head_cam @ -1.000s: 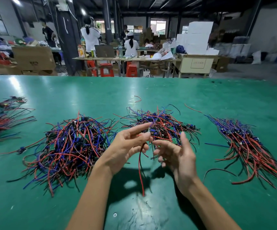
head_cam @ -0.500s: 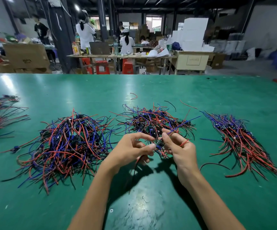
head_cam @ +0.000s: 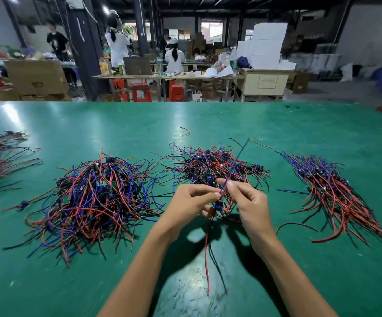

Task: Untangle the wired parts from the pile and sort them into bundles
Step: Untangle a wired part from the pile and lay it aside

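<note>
Between my two hands hangs one wired part, a small blue-black piece with wires. My left hand pinches it from the left, and my right hand pinches its blue wire, which sticks up and away over the middle pile. A red and a black wire dangle from the part down to the green table. A big tangled pile of red, blue and black wires lies to the left. An aligned bundle lies to the right.
Another wire bundle lies at the table's left edge. A loose red wire scrap sits beyond the middle pile. Behind the table, people stand at workbenches with cardboard boxes, white boxes and red stools.
Both hands have come together and lifted one part free of the middle pile. Its blue wire now stands up between the fingers and its red and black wires hang lower.
</note>
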Tool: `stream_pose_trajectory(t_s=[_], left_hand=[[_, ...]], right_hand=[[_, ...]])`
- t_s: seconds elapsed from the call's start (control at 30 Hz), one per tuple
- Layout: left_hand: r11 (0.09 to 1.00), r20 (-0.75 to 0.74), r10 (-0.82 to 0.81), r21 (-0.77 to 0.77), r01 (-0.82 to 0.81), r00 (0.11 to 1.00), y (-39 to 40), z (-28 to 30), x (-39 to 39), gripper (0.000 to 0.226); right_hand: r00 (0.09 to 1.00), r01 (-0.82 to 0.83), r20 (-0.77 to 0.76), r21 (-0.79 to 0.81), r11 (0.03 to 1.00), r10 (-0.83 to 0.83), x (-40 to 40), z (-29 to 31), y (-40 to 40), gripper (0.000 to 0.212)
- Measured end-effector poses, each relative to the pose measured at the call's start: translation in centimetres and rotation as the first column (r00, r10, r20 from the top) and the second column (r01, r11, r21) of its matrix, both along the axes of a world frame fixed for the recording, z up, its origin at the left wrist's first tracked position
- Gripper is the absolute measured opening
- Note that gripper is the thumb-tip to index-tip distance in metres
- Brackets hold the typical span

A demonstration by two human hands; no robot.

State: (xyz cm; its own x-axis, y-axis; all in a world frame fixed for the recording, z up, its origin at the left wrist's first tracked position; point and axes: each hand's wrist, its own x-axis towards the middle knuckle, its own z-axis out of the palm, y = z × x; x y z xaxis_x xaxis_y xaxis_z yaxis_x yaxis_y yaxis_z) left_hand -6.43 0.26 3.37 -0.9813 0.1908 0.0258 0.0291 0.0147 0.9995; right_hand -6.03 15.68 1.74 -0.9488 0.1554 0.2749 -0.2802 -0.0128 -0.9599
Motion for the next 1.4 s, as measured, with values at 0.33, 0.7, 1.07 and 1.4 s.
stream_pose_trajectory(t_s=[0.33,0.7,1.07,1.4], left_hand=[[0.998,-0.064,-0.051,0.025,0.052,0.997,0.3,-0.6,0.1,0.02],[0.992,-0.091,-0.099,-0.084,0.091,0.991,0.3,0.5,0.3,0.016],[0.924,-0.058,-0.361,-0.158,0.349,0.931,-1.8,1.0,0.7,0.01],[0.75,0.217,0.251,0.573,-0.331,0.943,0.1,1.8,0.0,0.016]], right_hand=[[0.999,-0.007,-0.033,-0.001,1.0,0.007,0.3,0.0,-0.5,0.019],[0.961,0.029,0.267,-0.349,0.936,0.07,0.2,0.1,-1.8,0.028],[0.944,0.203,0.328,-0.49,0.848,-0.037,-0.5,0.8,0.2,0.022],[0.934,0.221,-0.353,0.469,0.855,-0.048,1.2,-1.0,-1.5,0.03]])
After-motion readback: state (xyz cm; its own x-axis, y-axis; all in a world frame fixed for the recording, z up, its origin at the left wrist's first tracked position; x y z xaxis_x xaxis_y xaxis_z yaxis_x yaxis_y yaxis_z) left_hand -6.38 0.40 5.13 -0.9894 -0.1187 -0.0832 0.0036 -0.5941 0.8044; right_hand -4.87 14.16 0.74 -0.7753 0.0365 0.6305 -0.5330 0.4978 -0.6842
